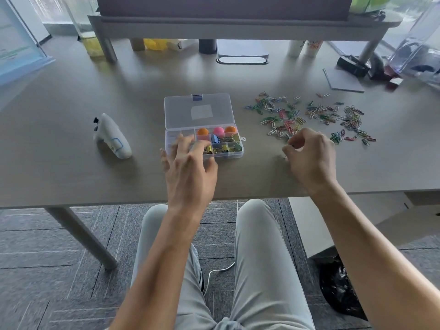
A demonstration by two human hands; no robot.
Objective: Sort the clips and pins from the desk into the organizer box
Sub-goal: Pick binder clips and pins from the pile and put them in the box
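Note:
A clear plastic organizer box (239, 152) lies open on the desk, its lid (181, 113) folded back. Its compartments hold round orange and pink pins (218, 131) and coloured binder clips (223, 146). My left hand (188, 163) hovers over the box's left compartments with fingers spread and relaxed. Many coloured paper clips (309, 115) lie scattered on the desk to the right of the box. My right hand (309, 156) is at the near edge of that pile, fingers curled with fingertips pinched together; whether a clip is held is hidden by blur.
A white handheld device (112, 136) lies left of the box. A monitor riser (238, 25) spans the back with bottles and cups under it. A grey pad (342, 79) and black objects (352, 64) sit at back right. The desk's front edge (95, 203) runs just below my wrists.

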